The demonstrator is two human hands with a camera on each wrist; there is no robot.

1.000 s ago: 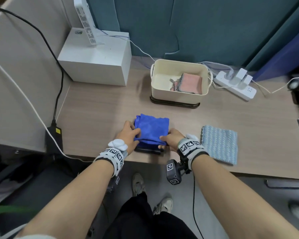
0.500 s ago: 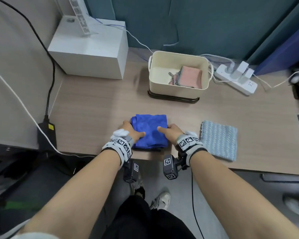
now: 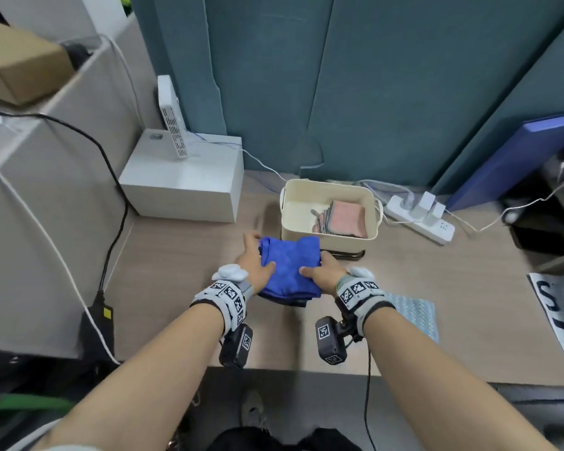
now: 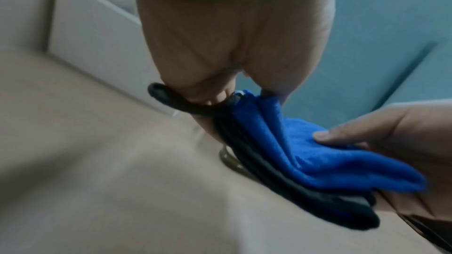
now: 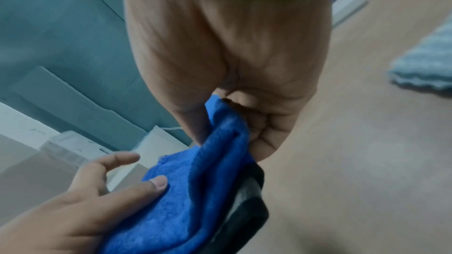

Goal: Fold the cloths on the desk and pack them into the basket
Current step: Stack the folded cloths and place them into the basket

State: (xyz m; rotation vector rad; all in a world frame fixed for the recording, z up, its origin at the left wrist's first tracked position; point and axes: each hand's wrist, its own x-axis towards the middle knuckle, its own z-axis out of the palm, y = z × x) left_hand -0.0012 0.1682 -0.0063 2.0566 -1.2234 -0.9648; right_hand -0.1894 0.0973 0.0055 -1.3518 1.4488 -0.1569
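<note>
A folded blue cloth (image 3: 290, 268) with a dark cloth (image 3: 287, 300) under it is lifted off the desk, just in front of the cream basket (image 3: 331, 237). My left hand (image 3: 256, 263) grips the stack's left side, thumb on top. My right hand (image 3: 323, 271) grips its right side, thumb on top and fingers beneath. In the left wrist view the blue cloth (image 4: 318, 154) lies over the dark cloth (image 4: 305, 192). The right wrist view shows the blue cloth (image 5: 190, 196) pinched in my right hand (image 5: 234, 123). A folded pink cloth (image 3: 342, 218) lies in the basket.
A folded light blue cloth (image 3: 414, 312) lies on the desk (image 3: 183, 271) at my right wrist. A white box (image 3: 183, 187) stands at the back left, a power strip (image 3: 420, 219) behind the basket on the right. A printed sheet (image 3: 557, 317) lies at the right edge.
Both hands took hold of the blue and dark stack near the desk's front edge, lifted it and carried it away from me toward the basket.
</note>
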